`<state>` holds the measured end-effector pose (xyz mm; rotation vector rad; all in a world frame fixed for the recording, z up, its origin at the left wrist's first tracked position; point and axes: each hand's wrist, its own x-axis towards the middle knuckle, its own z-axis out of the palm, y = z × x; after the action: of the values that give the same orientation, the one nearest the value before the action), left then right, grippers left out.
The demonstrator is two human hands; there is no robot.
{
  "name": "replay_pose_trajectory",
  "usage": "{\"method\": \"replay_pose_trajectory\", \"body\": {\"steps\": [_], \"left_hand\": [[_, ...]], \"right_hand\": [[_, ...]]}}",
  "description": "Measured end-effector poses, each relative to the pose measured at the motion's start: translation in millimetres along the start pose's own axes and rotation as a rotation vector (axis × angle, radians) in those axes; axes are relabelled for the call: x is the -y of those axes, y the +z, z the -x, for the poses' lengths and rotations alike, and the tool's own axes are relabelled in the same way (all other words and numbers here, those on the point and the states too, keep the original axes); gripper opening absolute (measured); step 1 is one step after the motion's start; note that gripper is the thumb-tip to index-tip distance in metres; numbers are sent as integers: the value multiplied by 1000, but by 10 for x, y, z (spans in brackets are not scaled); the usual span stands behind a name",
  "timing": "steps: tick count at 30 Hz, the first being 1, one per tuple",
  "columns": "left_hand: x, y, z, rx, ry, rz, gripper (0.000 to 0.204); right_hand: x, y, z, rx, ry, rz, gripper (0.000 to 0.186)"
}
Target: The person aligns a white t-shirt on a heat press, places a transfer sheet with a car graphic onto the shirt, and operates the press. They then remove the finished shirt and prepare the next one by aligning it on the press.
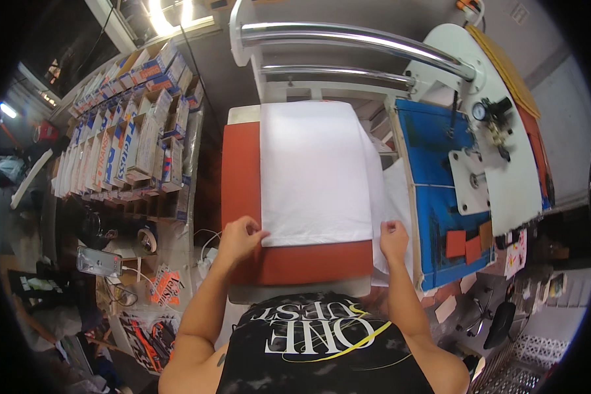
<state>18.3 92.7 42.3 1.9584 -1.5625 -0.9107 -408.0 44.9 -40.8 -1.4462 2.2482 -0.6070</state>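
Red pad point(302, 264) bears white cloth point(315, 174), seemingly mid-straightening, next wanting even tension; left hand point(242, 238) and right hand point(393, 240) curl nearly closed, holds unclear.

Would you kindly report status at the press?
Left hand, near-left corner of white cloth; right hand beside it; cloth over red pad; blue board off right.

Two lines of big white capitals stand on the chest of my black shirt point(282, 368), a yellow streak across them. On my left, the long boxes point(118, 148) carry blue and orange-red capitals, and the orange sheet point(166, 287) below bears bold lettering; the gauge dial point(479, 111) is too small to read.
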Motion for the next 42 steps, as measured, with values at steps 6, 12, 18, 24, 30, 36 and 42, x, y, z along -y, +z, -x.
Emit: {"method": "replay_pose_trajectory", "body": {"steps": [6, 12, 18, 24, 30, 36, 42], "left_hand": [[217, -360, -1703, -471, 350, -60, 14], [-19, -203, -3282, -338, 156, -62, 24], [-86, -11, -3638, -361, 78, -95, 26], [-224, 99, -3621, -560, 517, -477, 15], [-589, 277, -3603, -168, 323, -503, 27], [-386, -90, -3190, -178, 359, -610, 41], [193, 145, -662, 89, 623, -527, 60]], "right_hand": [[757, 341, -880, -100, -338, -312, 21], [1810, 719, -2301, -117, -203, -266, 30], [2116, 833, -2817, 285, -29, -147, 37], [2288, 866, -2836, 39, -103, 41, 33], [2663, 1048, -2652, 268, -607, 353, 45], [2323, 661, -2513, 53, -542, 268, 45], [553, -40, -738, 128, -218, -88, 40]]}}
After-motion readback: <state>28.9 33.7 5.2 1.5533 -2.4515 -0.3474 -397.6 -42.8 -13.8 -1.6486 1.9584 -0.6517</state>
